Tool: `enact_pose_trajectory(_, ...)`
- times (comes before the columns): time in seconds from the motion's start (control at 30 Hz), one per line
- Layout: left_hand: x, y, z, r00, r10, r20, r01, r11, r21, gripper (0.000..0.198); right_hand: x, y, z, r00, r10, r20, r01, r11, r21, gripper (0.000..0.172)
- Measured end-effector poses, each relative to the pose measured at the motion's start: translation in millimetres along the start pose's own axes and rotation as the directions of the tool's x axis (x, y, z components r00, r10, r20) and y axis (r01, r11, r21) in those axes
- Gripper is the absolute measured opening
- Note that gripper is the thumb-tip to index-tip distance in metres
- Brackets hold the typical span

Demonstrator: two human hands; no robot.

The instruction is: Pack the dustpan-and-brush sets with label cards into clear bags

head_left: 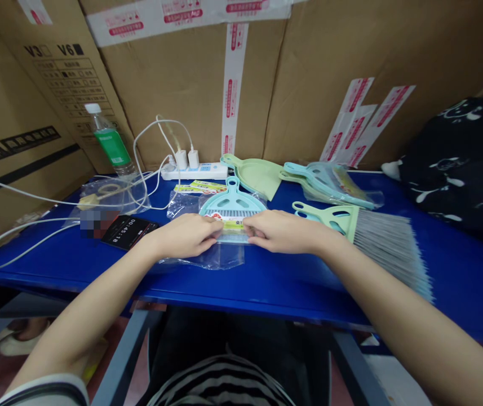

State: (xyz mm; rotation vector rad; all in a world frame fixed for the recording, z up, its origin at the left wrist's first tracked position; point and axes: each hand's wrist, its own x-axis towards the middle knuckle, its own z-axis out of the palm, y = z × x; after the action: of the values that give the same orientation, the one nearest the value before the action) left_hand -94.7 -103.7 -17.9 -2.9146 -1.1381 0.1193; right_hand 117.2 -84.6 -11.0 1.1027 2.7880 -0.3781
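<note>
Our hands meet on a clear plastic bag (201,257) lying on the blue table (456,276), with a teal dustpan (233,203) partly inside it, just beyond our fingers. Both hands are closed in a pinch on the bag, our left hand (184,237) and right hand (279,232) almost touching. A grey-bristled broom (387,248) lies just beside our right hand, and a green dustpan (258,176) sits farther back. A phone (129,231) lies left of our left hand, near a power strip (193,172).
</note>
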Motion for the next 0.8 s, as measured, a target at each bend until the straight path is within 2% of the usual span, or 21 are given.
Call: enact_pose_trajectory(0.8,0.3,-0.1,-0.5,1.0,-0.009,0.003,0.009,1.0,-0.018,0.011,-0.2,1.5,0.6,1.0,-0.011,-0.014,0.011,1.0,0.005,0.006)
